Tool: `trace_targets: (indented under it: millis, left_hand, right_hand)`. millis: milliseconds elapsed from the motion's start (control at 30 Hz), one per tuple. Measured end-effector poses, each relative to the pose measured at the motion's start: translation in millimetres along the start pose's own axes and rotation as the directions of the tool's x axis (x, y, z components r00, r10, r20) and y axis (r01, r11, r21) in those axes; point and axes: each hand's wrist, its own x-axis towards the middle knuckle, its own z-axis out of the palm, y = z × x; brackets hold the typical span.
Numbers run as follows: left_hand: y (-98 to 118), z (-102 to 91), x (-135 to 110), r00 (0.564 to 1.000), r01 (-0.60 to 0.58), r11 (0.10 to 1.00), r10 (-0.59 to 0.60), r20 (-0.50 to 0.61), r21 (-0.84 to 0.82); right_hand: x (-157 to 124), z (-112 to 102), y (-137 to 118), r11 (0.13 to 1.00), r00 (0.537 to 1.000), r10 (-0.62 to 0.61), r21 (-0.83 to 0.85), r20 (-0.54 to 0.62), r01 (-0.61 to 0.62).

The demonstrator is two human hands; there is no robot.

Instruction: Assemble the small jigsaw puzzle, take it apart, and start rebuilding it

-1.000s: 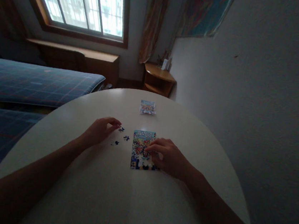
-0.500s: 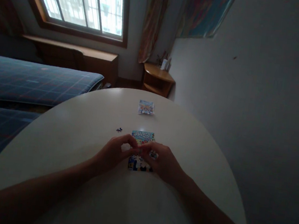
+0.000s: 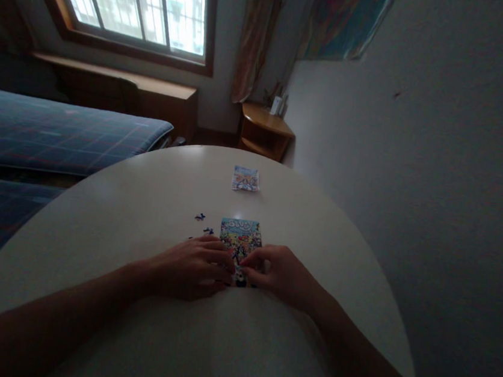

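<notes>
A colourful picture sheet (image 3: 241, 233) with cartoon figures and a title along its top lies on the white round table (image 3: 180, 180). My left hand (image 3: 201, 264) rests palm down over the lower left of it, its fingers stretched out. Over the lower right part, my right hand (image 3: 269, 269) pinches thumb and forefinger together; whatever is between the tips is too small to make out. Left of the sheet lie a small dark blue and white piece (image 3: 200, 216) and a similar piece (image 3: 208, 231). Part of another shows just above my left hand.
Farther back on the table is a small printed packet (image 3: 246, 179). Beyond the rim stand a blue plaid mattress (image 3: 67, 134) on the left and a wooden corner cabinet (image 3: 268, 121). A bare wall (image 3: 394, 168) runs along the right.
My hands, fingertips together over the sheet before, are now apart. The left has flattened and come down onto the sheet; the right has lowered slightly. More small pieces show on the left.
</notes>
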Motion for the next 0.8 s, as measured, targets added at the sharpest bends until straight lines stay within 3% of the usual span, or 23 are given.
trace_targets:
  millis: [167, 667, 800]
  left_hand:
    - [0.1, 0.2, 0.3, 1.000, -0.002, 1.000, 0.002, 0.001, -0.011]
    - [0.9, -2.6, -0.9, 0.999, 0.006, 1.000, -0.007, 0.048, 0.015]
    - [1.2, -2.6, -1.0, 0.999, 0.007, 1.000, -0.007, 0.036, 0.004]
  right_hand:
    - [0.9, 0.0, 3.3, 0.999, 1.000, -0.016, -0.031, 0.004, 0.016]
    - [1.2, 3.7, 6.3, 0.995, 0.998, 0.052, 0.083, 0.041, -0.055]
    - [1.9, 3.0, 2.8, 0.999, 0.999, 0.041, 0.028, 0.024, -0.042]
